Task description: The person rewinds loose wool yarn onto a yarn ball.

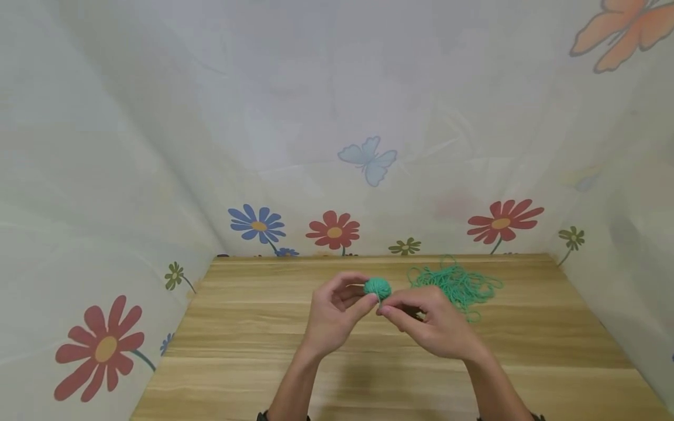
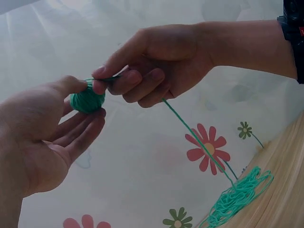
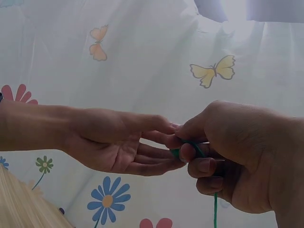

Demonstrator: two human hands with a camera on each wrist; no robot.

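Note:
A small ball of green yarn (image 1: 377, 287) is pinched between the thumb and fingers of my left hand (image 1: 337, 316), above the table. Just to its right, my right hand (image 1: 434, 321) pinches the yarn strand (image 2: 111, 78) between thumb and forefinger, close to the ball. In the left wrist view the strand runs through the right hand's curled fingers and slants down to a loose heap of green yarn (image 2: 237, 199). The right wrist view shows the ball (image 3: 175, 153) mostly hidden behind the fingers, with the strand hanging below the right hand.
The loose yarn heap (image 1: 458, 283) lies on the wooden table (image 1: 253, 327) toward the back right, behind the right hand. White cloth walls (image 1: 295, 105) printed with flowers and butterflies stand at the back and both sides of the table.

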